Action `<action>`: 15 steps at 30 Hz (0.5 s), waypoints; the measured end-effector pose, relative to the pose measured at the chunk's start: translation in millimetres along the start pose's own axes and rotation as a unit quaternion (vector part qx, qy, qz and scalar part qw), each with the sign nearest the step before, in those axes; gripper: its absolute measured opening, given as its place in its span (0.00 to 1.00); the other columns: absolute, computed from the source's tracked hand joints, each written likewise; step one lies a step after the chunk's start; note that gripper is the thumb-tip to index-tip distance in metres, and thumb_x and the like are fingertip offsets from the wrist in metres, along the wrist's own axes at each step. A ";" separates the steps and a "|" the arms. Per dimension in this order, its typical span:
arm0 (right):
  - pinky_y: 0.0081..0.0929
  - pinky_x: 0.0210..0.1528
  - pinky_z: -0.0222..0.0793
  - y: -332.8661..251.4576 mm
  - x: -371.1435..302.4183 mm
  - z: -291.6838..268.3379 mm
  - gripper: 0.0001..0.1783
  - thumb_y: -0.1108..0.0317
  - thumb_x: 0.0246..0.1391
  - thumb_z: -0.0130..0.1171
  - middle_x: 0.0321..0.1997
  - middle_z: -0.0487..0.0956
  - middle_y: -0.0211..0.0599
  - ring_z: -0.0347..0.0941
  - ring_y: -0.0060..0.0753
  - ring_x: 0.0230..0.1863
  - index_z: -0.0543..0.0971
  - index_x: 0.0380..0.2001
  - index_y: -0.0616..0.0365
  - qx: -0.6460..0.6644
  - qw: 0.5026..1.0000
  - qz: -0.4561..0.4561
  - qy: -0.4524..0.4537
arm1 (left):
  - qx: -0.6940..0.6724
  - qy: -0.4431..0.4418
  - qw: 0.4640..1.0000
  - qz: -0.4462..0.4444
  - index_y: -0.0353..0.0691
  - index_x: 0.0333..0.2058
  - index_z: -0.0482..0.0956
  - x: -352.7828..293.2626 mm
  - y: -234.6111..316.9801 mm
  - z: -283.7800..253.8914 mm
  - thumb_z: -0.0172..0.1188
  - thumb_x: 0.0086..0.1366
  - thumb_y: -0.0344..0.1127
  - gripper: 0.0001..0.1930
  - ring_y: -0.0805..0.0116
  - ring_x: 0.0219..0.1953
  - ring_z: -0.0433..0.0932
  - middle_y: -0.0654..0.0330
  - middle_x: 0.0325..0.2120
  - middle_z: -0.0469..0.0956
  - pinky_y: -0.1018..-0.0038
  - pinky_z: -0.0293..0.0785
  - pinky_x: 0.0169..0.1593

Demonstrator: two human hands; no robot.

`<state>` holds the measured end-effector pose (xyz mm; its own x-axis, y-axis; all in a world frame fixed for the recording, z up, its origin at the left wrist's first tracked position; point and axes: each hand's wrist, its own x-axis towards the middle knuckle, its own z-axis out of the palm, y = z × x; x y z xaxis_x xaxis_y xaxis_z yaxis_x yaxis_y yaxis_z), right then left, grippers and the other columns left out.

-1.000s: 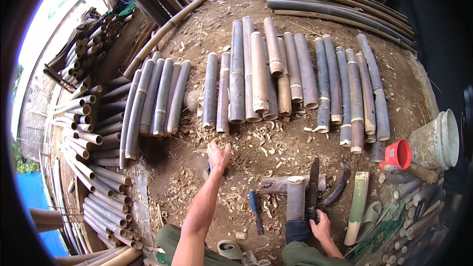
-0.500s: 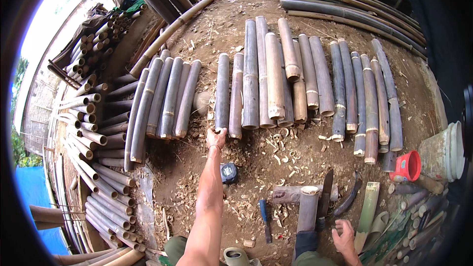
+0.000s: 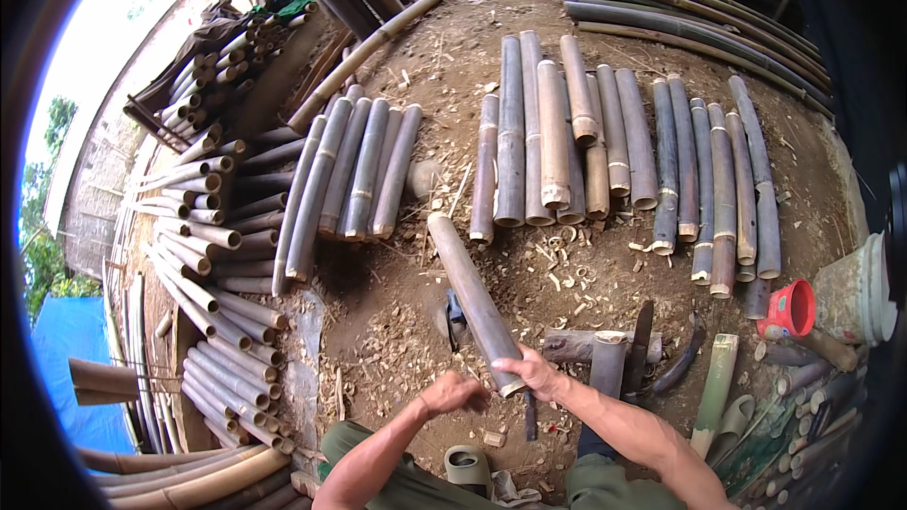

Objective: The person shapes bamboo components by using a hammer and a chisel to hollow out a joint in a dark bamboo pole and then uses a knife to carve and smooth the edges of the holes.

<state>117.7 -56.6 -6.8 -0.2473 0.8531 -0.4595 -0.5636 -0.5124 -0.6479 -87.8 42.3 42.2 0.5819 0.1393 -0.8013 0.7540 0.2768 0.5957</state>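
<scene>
A dark bamboo tube point(image 3: 472, 293) slants across the middle, its lower end gripped by my right hand point(image 3: 532, 373). Its pale upper end points away toward the rows of bamboo. Close to that lower end, on its left, my left hand point(image 3: 453, 393) has its fingers curled in, and no object shows in them. Partly covered by the tube, a tape measure point(image 3: 455, 312) lies on the ground. The blade of a blue-handled tool point(image 3: 530, 420) shows below my right hand; the rest is hidden.
Bamboo tubes lie in a left group point(image 3: 359, 170) and a longer right row point(image 3: 586, 132). At right are a machete point(image 3: 641, 340), a curved dark blade or sheath point(image 3: 678, 365), a split green bamboo piece point(image 3: 715, 387), a red bucket point(image 3: 789, 310) and a whitish bucket point(image 3: 846, 297). Shavings litter the soil.
The tube my left hand touched at its near end has left the row and come toward me. My right hand now grips it; my left hand has let go and drawn back.
</scene>
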 end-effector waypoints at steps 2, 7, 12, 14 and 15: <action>0.26 0.38 0.79 7.4 -15.6 22.1 0.45 0.53 0.48 0.68 0.43 0.72 0.41 0.76 0.30 0.37 0.59 0.62 0.64 0.040 0.997 0.021 -0.056 | -0.077 0.199 0.976 -0.032 0.34 0.56 0.73 -2.1 -5.0 -16.3 0.51 0.69 0.57 0.30 0.54 0.50 0.79 0.45 0.50 0.77 0.56 0.78 0.49; 0.36 0.56 0.72 71.9 -84.8 17.8 0.46 0.62 0.49 0.68 0.50 0.74 0.42 0.77 0.37 0.48 0.55 0.66 0.62 -0.070 0.992 -0.064 -0.089 | -0.366 0.289 0.855 0.226 0.32 0.55 0.66 33.8 45.5 -35.3 0.70 0.56 0.55 0.39 0.62 0.45 0.77 0.51 0.45 0.76 0.63 0.76 0.50; 0.42 0.57 0.68 61.8 -157.0 -6.8 0.40 0.63 0.44 0.69 0.53 0.72 0.53 0.71 0.52 0.53 0.66 0.58 0.67 -0.461 0.876 -0.063 0.125 | -0.218 0.349 0.860 0.303 0.34 0.46 0.71 26.8 107.6 44.1 0.75 0.47 0.41 0.31 0.69 0.37 0.78 0.56 0.37 0.78 0.71 0.77 0.43; 0.44 0.56 0.67 63.0 -186.9 -22.7 0.34 0.67 0.43 0.67 0.49 0.72 0.52 0.70 0.55 0.51 0.69 0.54 0.67 -0.424 0.851 -0.127 0.283 | -0.159 0.370 0.850 0.339 0.34 0.48 0.70 38.7 107.0 70.7 0.74 0.48 0.41 0.32 0.67 0.39 0.78 0.55 0.38 0.78 0.69 0.76 0.45; 0.43 0.55 0.68 64.7 -196.3 -32.4 0.31 0.70 0.43 0.66 0.48 0.72 0.51 0.71 0.53 0.50 0.70 0.52 0.66 -0.468 0.789 -0.166 0.363 | -0.163 0.376 0.843 0.349 0.34 0.49 0.68 36.6 110.6 84.5 0.74 0.48 0.40 0.32 0.65 0.41 0.78 0.54 0.39 0.78 0.68 0.76 0.47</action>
<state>155.3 -260.4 21.9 0.4988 0.8484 -0.1774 0.4099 -0.4112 -0.8142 42.6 -2.3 83.5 0.3995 0.9052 -0.1451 0.1134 0.1083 0.9876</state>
